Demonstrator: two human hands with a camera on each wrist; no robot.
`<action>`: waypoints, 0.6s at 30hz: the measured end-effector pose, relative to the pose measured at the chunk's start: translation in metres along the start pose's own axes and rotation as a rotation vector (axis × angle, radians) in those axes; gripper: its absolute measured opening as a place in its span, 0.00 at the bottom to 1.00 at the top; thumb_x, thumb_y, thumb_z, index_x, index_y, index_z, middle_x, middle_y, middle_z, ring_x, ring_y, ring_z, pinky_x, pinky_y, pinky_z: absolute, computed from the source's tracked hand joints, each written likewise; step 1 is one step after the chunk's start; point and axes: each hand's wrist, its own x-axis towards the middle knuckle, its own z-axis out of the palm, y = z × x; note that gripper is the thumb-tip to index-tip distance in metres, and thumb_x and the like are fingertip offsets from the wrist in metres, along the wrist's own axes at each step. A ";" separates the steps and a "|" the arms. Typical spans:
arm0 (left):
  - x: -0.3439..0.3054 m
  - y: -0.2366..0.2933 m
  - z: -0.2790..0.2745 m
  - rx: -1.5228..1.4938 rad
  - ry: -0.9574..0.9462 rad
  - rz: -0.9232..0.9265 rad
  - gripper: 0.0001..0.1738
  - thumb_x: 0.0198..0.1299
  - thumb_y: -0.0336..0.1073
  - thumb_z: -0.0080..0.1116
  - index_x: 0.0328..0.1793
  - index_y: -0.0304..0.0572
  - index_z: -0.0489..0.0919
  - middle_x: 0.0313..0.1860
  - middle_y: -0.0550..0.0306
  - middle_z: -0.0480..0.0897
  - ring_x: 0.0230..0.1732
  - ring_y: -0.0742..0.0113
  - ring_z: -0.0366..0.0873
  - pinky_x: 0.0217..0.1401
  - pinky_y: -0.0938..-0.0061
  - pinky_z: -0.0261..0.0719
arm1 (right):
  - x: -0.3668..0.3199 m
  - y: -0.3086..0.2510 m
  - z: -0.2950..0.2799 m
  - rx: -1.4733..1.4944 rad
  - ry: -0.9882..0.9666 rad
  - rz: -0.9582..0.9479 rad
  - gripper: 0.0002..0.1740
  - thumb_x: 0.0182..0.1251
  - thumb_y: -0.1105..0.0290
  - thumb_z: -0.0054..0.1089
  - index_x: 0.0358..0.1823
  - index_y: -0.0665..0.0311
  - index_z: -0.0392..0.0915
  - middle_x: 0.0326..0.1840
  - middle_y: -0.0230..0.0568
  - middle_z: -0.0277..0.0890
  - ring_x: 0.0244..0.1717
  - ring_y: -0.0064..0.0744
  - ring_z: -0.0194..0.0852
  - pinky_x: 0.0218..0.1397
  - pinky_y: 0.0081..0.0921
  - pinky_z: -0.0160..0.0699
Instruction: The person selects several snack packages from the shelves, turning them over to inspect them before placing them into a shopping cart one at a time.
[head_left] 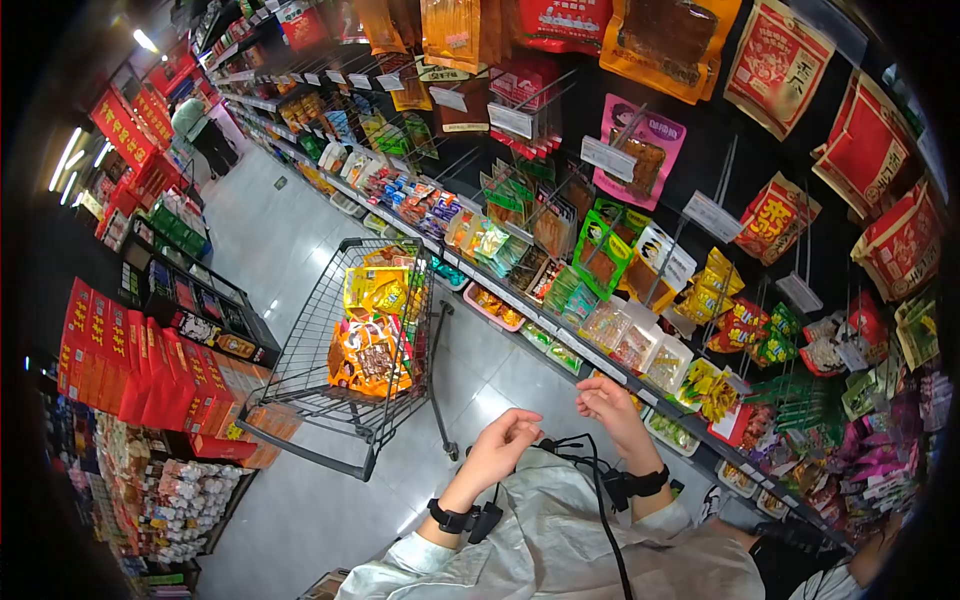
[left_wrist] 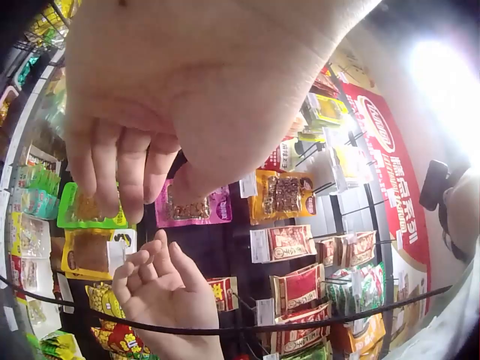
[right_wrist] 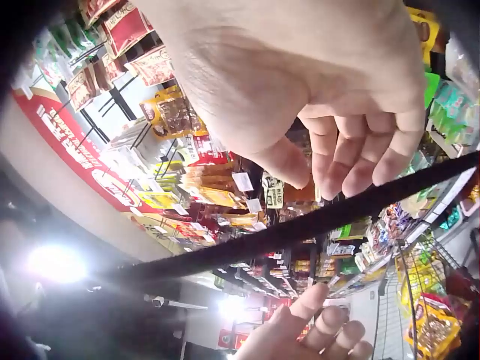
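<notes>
My left hand (head_left: 503,447) is held in front of my body with fingers loosely curled and nothing in them. A short gap away, my right hand (head_left: 613,415) hangs relaxed near the shelf's front edge, also holding nothing. In the left wrist view, the bent fingers of the left hand (left_wrist: 187,97) overlap a pink snack pack (left_wrist: 196,210) hanging behind. Ahead and to the left stands a black wire shopping cart (head_left: 308,456), nearest the left hand. Inside it lie a yellow snack bag (head_left: 377,291) and an orange snack bag (head_left: 372,357).
Snack shelving (head_left: 590,350) with hanging packs and open bins runs along the right. Red gift boxes (head_left: 140,360) are stacked on the left. A grey tiled floor (head_left: 300,215) leads up the aisle to a distant person (head_left: 190,120). A black cable (head_left: 600,490) hangs between my hands.
</notes>
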 end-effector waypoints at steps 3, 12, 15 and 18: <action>0.008 0.011 -0.001 0.017 0.021 -0.017 0.13 0.75 0.32 0.55 0.61 0.35 0.78 0.46 0.58 0.85 0.51 0.73 0.82 0.60 0.76 0.77 | 0.010 -0.006 -0.008 -0.005 0.019 0.011 0.11 0.77 0.67 0.58 0.55 0.63 0.77 0.45 0.32 0.79 0.47 0.21 0.76 0.55 0.23 0.77; 0.073 0.009 -0.046 -0.052 -0.033 0.036 0.13 0.74 0.32 0.56 0.61 0.36 0.78 0.46 0.58 0.86 0.48 0.75 0.83 0.55 0.80 0.78 | 0.062 -0.014 0.019 0.020 0.000 -0.032 0.12 0.78 0.68 0.56 0.57 0.63 0.77 0.46 0.34 0.81 0.48 0.23 0.78 0.56 0.23 0.76; 0.109 0.018 -0.071 -0.060 -0.126 0.016 0.14 0.76 0.34 0.54 0.61 0.36 0.78 0.48 0.57 0.86 0.52 0.72 0.83 0.59 0.76 0.78 | 0.087 -0.026 0.032 0.007 0.041 -0.030 0.12 0.78 0.67 0.57 0.57 0.63 0.76 0.47 0.33 0.79 0.49 0.23 0.78 0.57 0.24 0.77; 0.148 0.034 -0.109 -0.041 -0.183 0.062 0.14 0.77 0.34 0.54 0.61 0.35 0.78 0.47 0.56 0.85 0.52 0.72 0.82 0.59 0.77 0.78 | 0.122 -0.047 0.055 -0.048 0.145 -0.075 0.12 0.78 0.67 0.56 0.57 0.63 0.77 0.46 0.34 0.81 0.49 0.24 0.78 0.56 0.24 0.76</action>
